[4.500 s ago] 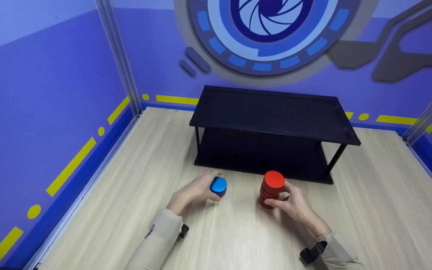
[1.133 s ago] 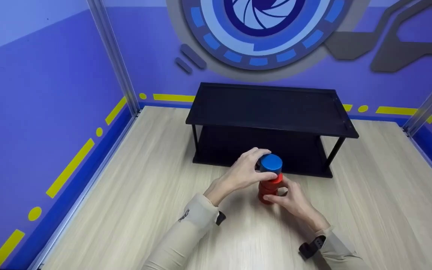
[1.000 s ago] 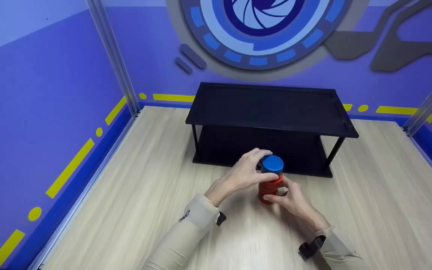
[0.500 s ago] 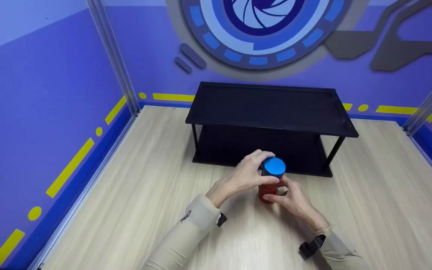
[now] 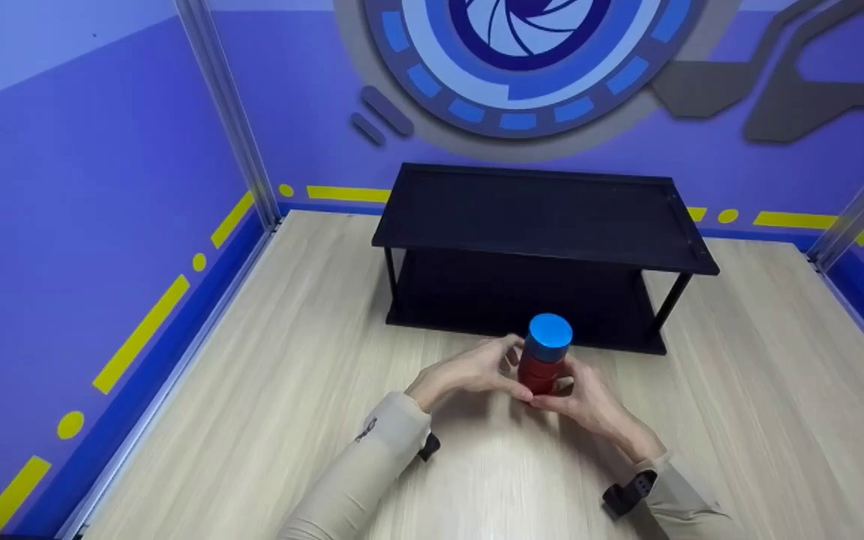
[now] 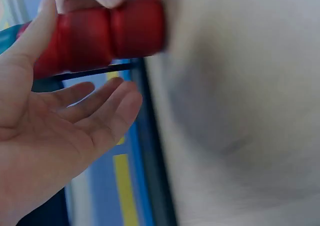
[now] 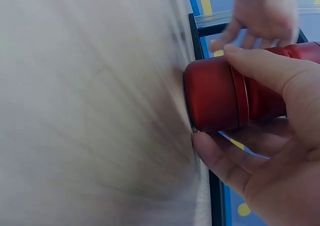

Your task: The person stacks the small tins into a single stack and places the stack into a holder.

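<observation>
A blue-topped canister (image 5: 550,331) sits on top of stacked red canisters (image 5: 539,373), which stand upright on the table in the head view. My right hand (image 5: 595,401) holds the lowest red canister, and in the right wrist view its thumb lies along one side of the red wall (image 7: 212,95) with the fingers on the other. My left hand (image 5: 477,369) is at the left of the stack, its thumb tip close to the red wall. In the left wrist view the left palm faces the stack and the fingers (image 6: 117,108) are spread, with a gap from it.
Just behind the stack stands a black two-level rack (image 5: 544,217) with thin posts. Wood-grain table (image 5: 312,360) surrounds both hands. Blue panels (image 5: 102,187) with yellow marks close off the left side and back.
The left hand brought the blue canister rightward onto the red stack and lowered it. It has since let go and slid down to the left. The right hand has stayed on the lower red canister.
</observation>
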{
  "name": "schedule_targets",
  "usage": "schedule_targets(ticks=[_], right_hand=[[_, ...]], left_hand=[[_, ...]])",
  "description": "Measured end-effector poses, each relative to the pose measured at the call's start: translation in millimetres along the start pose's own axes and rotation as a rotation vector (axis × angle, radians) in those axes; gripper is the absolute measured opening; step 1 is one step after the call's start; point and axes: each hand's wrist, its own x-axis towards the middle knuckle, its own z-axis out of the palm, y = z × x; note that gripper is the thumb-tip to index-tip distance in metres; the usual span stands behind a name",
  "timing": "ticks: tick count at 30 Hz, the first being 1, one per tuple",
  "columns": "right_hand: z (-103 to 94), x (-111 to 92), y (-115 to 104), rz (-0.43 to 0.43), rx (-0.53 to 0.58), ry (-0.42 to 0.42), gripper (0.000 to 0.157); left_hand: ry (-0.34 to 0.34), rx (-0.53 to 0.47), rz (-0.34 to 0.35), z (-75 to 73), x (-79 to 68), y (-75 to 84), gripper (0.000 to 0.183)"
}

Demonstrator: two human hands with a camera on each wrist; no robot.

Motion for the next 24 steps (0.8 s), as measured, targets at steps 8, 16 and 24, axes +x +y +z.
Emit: schedule_targets(ticks=[8,16,24], right_hand=[[-2.2,-2,1,0.009,-0.014,-0.011,0.052],[0.8,-4,0,0.034,-0.039,0.006,0.050],[-0.5,-4,0,0.043,-0.020,-0.002,0.052]], left_hand=[[0.038,0.025,0.002,17.6,4.3,-7.5,0.063],[0.067,0.050,-0.006,24.8,4.7,-6.6,0.058],[0.057,0.057,-0.025,24.4,3.3,-4.3,0.058]])
